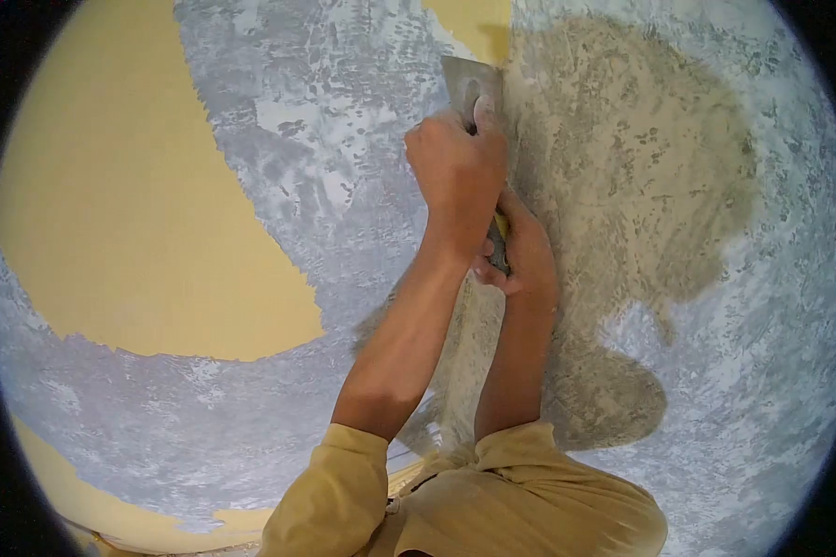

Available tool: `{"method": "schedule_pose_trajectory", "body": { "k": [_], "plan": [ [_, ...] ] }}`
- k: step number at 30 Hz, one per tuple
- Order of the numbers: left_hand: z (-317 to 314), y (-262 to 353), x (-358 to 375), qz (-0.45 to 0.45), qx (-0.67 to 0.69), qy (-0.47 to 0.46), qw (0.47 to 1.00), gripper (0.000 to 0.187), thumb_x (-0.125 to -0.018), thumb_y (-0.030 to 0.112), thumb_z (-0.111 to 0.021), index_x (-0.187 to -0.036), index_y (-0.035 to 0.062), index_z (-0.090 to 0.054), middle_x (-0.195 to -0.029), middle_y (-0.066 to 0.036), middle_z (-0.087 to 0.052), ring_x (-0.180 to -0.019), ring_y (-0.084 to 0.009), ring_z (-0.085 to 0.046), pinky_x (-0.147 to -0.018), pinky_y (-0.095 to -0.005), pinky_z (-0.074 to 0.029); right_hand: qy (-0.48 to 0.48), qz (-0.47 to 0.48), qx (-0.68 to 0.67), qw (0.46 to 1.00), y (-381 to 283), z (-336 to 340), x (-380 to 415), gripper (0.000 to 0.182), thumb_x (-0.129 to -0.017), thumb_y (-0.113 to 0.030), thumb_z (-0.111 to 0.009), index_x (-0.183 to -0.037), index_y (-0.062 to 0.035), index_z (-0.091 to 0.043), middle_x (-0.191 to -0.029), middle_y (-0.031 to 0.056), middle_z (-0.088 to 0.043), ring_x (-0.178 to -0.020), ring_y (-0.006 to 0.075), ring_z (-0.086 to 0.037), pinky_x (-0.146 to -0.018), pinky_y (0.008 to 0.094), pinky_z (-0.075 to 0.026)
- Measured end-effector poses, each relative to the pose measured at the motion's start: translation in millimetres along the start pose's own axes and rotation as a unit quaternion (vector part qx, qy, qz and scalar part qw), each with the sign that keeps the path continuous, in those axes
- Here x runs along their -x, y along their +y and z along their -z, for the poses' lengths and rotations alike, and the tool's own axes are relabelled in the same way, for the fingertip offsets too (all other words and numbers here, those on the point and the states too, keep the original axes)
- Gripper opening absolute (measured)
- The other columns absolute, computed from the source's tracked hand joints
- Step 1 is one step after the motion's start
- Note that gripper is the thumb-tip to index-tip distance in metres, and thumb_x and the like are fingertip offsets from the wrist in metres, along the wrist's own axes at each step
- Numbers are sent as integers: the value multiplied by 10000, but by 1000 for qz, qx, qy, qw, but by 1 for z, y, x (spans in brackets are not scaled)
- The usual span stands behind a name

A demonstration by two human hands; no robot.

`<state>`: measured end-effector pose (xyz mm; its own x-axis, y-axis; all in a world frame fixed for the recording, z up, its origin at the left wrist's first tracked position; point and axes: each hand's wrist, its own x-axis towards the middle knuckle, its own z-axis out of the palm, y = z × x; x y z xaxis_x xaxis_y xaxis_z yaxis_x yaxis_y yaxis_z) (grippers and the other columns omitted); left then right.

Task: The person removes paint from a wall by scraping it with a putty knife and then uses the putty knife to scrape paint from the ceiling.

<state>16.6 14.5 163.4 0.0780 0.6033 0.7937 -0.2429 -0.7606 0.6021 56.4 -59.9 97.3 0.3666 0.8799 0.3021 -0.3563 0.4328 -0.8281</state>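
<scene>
A flat metal scraper blade (466,76) rests against the wall beside the lower tip of a small yellow patch (478,20). My left hand (457,162) is closed around the scraper just below the blade, its thumb on the metal. Lower down, my right hand (529,249) is wrapped round the black and yellow handle (499,249); the left hand and wrist hide part of it. Both hands lie along the left edge of a darker, brownish patch (641,158) on the mottled grey-white surface.
A large yellow area (149,204) with ragged edges covers the left side. Mottled grey-white surface (306,167) surrounds it. More yellow (111,511) shows at the lower left, and a smaller brownish patch (613,399) lies right of my right forearm.
</scene>
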Motion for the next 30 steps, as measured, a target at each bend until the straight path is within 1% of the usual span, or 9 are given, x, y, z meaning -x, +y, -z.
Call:
{"method": "schedule_pose_trajectory", "body": {
  "k": [2, 5, 9, 12, 18, 20, 23, 29, 30],
  "plan": [
    [-2, 10, -10, -70, -84, 24, 994, 359, -795, 201, -581, -607, -104, -590, -544, -278, -533, -524, -414, -566, -544, -474, -426, 24, 20, -7, 999, -10, -15, -3, 398, -938, -428, -391, -776, -90, -524, -471, 6, -435, -281, 115, -367, -258, 233, -239],
    [11, 36, -37, -24, -31, 2, 999, 340, -790, 232, -610, -633, -70, -613, -533, -220, -565, -508, -324, -613, -511, -404, -457, 43, 63, -9, 997, -32, -38, -16, 425, -945, -422, -376, -714, -92, -508, -468, 9, -430, -276, 121, -367, -258, 232, -249],
    [8, 11, -25, -24, -48, 6, 999, 339, -782, 238, -611, -666, -80, -618, -550, -230, -573, -527, -333, -619, -527, -401, -466, -30, 12, -77, 997, -17, -28, -5, 439, -951, -422, -366, -704, -82, -492, -471, 13, -426, -273, 128, -370, -255, 244, -271],
    [19, 14, -10, -8, -78, -8, 997, 334, -787, 233, -603, -694, -88, -618, -566, -230, -582, -533, -326, -622, -528, -390, -471, 17, 17, -22, 999, -12, -26, 15, 421, -955, -420, -353, -784, -65, -502, -494, 25, -439, -273, 134, -377, -248, 250, -282],
    [24, 17, 1, 103, 35, -128, 986, 346, -778, 246, -613, -672, -83, -605, -562, -224, -578, -503, -315, -596, -508, -384, -459, -65, -24, -142, 987, -13, -4, 30, 403, -968, -409, -312, -914, -54, -493, -535, 43, -461, -270, 142, -379, -235, 251, -276],
    [14, 12, 1, -16, -35, -30, 999, 360, -774, 256, -604, -641, -78, -592, -541, -220, -555, -488, -319, -571, -515, -404, -449, -78, -7, -135, 988, -12, 1, 25, 402, -968, -414, -311, -919, -54, -484, -533, 44, -457, -259, 141, -367, -232, 254, -266],
    [20, 23, -2, 96, 14, -99, 990, 372, -763, 271, -597, -620, -73, -582, -552, -233, -546, -509, -366, -560, -537, -431, -446, -91, -17, -153, 984, -14, -1, 23, 402, -967, -416, -310, -919, -55, -481, -531, 44, -455, -244, 140, -349, -229, 253, -259],
    [9, 22, -2, 58, -45, -45, 996, 379, -748, 290, -592, -629, -70, -592, -587, -265, -556, -555, -383, -589, -558, -443, -447, -120, -14, -153, 981, -15, 1, 21, 405, -963, -432, -315, -924, -67, -485, -518, 46, -458, -240, 153, -358, -225, 261, -258],
    [7, 19, -1, 28, -48, -20, 998, 333, -759, 215, -589, -612, -84, -586, -589, -289, -550, -583, -414, -590, -578, -465, -449, -118, -17, -153, 981, -14, 2, 20, 398, -959, -438, -324, -946, -74, -485, -528, 57, -479, -247, 167, -381, -223, 269, -269]
  ]
}}
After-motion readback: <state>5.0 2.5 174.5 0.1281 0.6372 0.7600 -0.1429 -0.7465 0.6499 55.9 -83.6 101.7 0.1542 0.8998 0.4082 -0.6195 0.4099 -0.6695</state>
